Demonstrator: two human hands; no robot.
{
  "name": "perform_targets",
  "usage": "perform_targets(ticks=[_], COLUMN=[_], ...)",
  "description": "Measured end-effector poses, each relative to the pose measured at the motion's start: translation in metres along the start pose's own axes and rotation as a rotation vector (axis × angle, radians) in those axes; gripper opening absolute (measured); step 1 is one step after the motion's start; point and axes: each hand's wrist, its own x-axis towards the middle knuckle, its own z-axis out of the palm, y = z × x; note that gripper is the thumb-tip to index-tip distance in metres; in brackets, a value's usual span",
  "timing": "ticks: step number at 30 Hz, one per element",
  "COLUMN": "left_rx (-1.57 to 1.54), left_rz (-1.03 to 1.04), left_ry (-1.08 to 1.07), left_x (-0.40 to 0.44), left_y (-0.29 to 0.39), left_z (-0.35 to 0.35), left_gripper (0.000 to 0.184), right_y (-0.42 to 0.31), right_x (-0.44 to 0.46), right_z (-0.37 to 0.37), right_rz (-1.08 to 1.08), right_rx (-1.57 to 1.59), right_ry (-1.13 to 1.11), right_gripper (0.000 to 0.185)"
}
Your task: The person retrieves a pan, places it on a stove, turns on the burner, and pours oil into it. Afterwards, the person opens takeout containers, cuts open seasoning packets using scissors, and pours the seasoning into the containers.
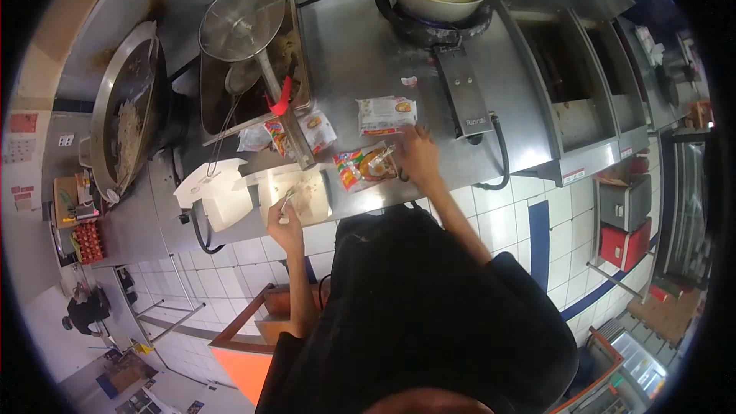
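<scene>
My left hand [286, 228] is closed in a pinch around a small, pale, shiny piece, perhaps a sachet, over an open paper food box [314, 211] with powdery bits inside. At the right end of a colourful instant noodle packet [359, 169], my right hand [418, 155] has its fingers curled. A small dark loop shows under those fingers; what they hold is unclear. Just above lies a second noodle packet [387, 116], pale side up. Another open paper box [217, 198] stands to the left.
Noodle blocks sit in liquid in a pan [479, 6] on a burner. A strainer [241, 21] and red-handled tool [281, 98] rest over a metal tray [299, 46]. More packets [316, 130] lie below. A wok [103, 130] stands left, fryer wells [556, 57] right. Another person [86, 312] is far left.
</scene>
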Motion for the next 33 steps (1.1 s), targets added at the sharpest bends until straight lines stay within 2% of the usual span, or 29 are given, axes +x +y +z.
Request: perform_targets(ticks=[1,3,4,6,10,12,15,19,21,25,27,28,30,32,33], left_rx=[0.004,0.014,0.007,-0.043,-0.112,-0.153,-0.088,-0.112,-0.091,-0.010,-0.103,-0.105,-0.111,-0.122,-0.126], left_rz=[0.006,0.025,0.030,0.053,0.044,0.027,-0.042,-0.053,-0.005,-0.018,0.004,-0.006,-0.014,-0.010,-0.007], left_ry=[-0.008,-0.001,-0.001,0.025,0.057,0.053,0.031,0.046,0.042,0.073,0.098,0.089,0.081,0.078,0.079], left_x=[-0.001,0.003,0.002,0.000,-0.005,-0.007,-0.008,-0.009,-0.009,-0.011,-0.013,-0.015,-0.019,-0.018,-0.019], left_y=[0.000,0.001,0.003,0.001,0.020,0.025,0.010,-0.002,-0.005,0.006,-0.001,-0.003,-0.005,-0.002,0.000], left_z=[0.000,0.000,-0.002,-0.003,-0.015,-0.017,-0.010,-0.008,-0.008,-0.013,-0.009,-0.009,-0.010,-0.008,-0.009], left_gripper=[0.016,0.016,0.015,0.014,0.015,0.013,0.013,0.013,0.013,0.013,0.012,0.011,0.011,0.011,0.011], right_y=[0.000,-0.001,-0.002,0.001,0.011,0.007,0.001,-0.008,-0.002,-0.002,-0.015,-0.032,-0.071,-0.082,-0.090], right_x=[0.005,0.020,0.019,0.020,0.007,0.007,0.012,0.033,0.048,0.059,0.060,0.061,0.069,0.081,0.080], right_z=[-0.001,-0.004,-0.001,0.006,0.016,0.009,0.004,-0.002,0.010,0.032,0.043,0.048,0.067,0.121,0.123], right_rz=[0.000,-0.288,-0.297,-0.308,-0.323,-0.119,-0.235,-0.223,-0.294,-0.318,-0.383,-0.449,-0.202,-0.169,-0.170], right_rx=[0.006,-0.130,-0.121,-0.229,-0.156,-0.081,-0.004,-0.057,-0.154,-0.201,-0.065,0.023,-0.070,-0.155,-0.153], right_ry=[-0.009,-0.180,-0.183,-0.400,-0.297,-0.512,-0.557,-0.477,-0.074,-0.180,-0.096,-0.158,-0.496,-0.497,-0.493], right_gripper=[0.028,0.030,0.030,0.027,0.022,0.024,0.020,0.020,0.022,0.025,0.023,0.024,0.030,0.040,0.040])
